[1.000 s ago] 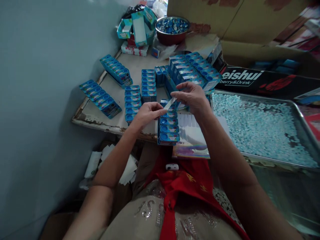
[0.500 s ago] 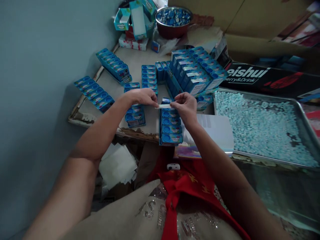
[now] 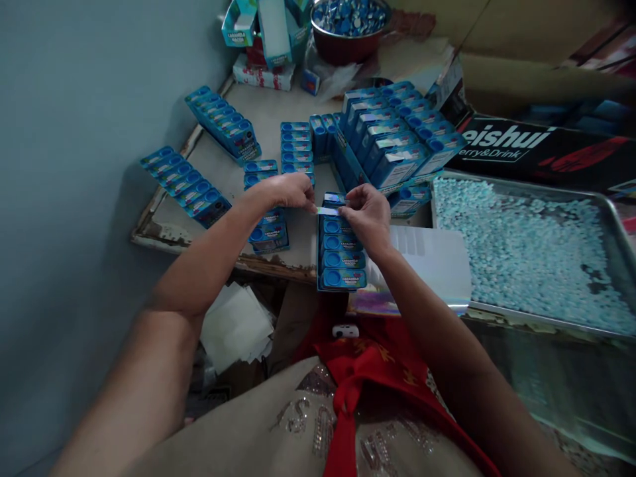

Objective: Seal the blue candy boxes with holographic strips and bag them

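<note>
- Left hand (image 3: 295, 191): fingers in a narrow pinch, held the left end of a pale shiny strip (image 3: 328, 211).
- Right hand (image 3: 371, 215): fingers also narrow, pinched the strip's right end.
- Strip sat roughly level between the two hands, over the far end of the near box row (image 3: 344, 260); could not tell if it touched the box tops.
- Near box row: small blue boxes, lined up at the close edge of the desk (image 3: 301, 244).
- Shiny sheet (image 3: 427, 255) lay just right of the near box row, partly hidden by the right forearm.
- Second box row (image 3: 271, 233) stood left of the near box row, partly covered by the left arm.
- Two slanted box rows (image 3: 183, 182) (image 3: 223, 122) were farther left of it.
- Large box stack (image 3: 392, 136) stood beyond it, to the right.
- Metal tray (image 3: 614, 228) of light-blue pieces was well right of it.
- Red bowl (image 3: 342, 50) of blue-and-silver pieces was far beyond it.
</note>
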Tool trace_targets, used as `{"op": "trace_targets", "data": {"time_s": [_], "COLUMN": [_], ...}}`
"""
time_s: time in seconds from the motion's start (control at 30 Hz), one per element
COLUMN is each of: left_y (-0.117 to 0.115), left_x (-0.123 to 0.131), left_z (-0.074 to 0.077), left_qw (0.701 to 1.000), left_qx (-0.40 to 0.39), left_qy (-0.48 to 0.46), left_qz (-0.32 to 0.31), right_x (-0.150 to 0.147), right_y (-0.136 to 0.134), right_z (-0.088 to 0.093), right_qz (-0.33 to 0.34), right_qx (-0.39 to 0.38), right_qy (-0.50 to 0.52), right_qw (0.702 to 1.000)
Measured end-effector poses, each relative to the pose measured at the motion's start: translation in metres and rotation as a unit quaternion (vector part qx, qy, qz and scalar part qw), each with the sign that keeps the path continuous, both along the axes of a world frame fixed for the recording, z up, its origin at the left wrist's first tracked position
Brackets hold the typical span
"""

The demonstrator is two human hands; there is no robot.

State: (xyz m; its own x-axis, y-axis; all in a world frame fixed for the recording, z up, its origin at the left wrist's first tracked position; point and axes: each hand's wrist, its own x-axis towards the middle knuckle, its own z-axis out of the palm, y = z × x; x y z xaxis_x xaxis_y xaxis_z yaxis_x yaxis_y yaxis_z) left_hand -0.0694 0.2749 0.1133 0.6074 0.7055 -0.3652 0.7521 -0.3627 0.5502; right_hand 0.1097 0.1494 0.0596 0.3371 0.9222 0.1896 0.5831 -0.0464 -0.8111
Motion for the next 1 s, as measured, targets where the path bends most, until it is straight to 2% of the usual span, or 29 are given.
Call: {"op": "trace_targets", "data": {"time_s": [0.27,0.4,0.5,0.57,0.67,0.77,0.87,0.93,1.0], "left_y": [-0.020,-0.026,-0.029,-0.029,-0.028,-0.036,-0.060,-0.084,-0.110], "left_x": [0.008,0.016,0.022,0.021,0.012,0.000,-0.003,0.002,0.010], "left_z": [-0.009,-0.013,-0.010,-0.006,0.000,0.001,-0.007,-0.019,-0.034], "left_qw": [0.999,0.995,0.990,0.993,0.994,0.982,0.973,0.971,0.955], "left_qx": [-0.009,-0.082,-0.119,-0.083,0.029,0.130,0.183,0.162,0.105], "left_qy": [-0.017,-0.010,0.011,0.030,0.062,0.074,0.013,-0.080,-0.190], "left_qz": [0.032,0.049,0.070,0.075,0.088,0.116,0.137,0.158,0.202], "right_x": [0.000,0.006,0.011,0.013,0.015,0.016,0.016,0.014,0.011], "right_y": [0.004,0.005,0.005,0.004,0.001,0.000,-0.001,-0.002,-0.003], "right_z": [0.007,0.003,-0.002,-0.004,-0.009,-0.012,-0.013,-0.013,-0.014], "right_qz": [0.001,0.013,0.034,0.041,0.048,0.061,0.060,0.052,0.047], "right_qx": [-0.037,-0.046,-0.041,-0.031,-0.008,0.008,0.002,-0.001,0.006], "right_qy": [-0.082,-0.062,-0.030,-0.013,0.002,0.011,0.006,-0.004,-0.013], "right_qw": [0.996,0.997,0.998,0.999,0.999,0.998,0.998,0.999,0.999]}}
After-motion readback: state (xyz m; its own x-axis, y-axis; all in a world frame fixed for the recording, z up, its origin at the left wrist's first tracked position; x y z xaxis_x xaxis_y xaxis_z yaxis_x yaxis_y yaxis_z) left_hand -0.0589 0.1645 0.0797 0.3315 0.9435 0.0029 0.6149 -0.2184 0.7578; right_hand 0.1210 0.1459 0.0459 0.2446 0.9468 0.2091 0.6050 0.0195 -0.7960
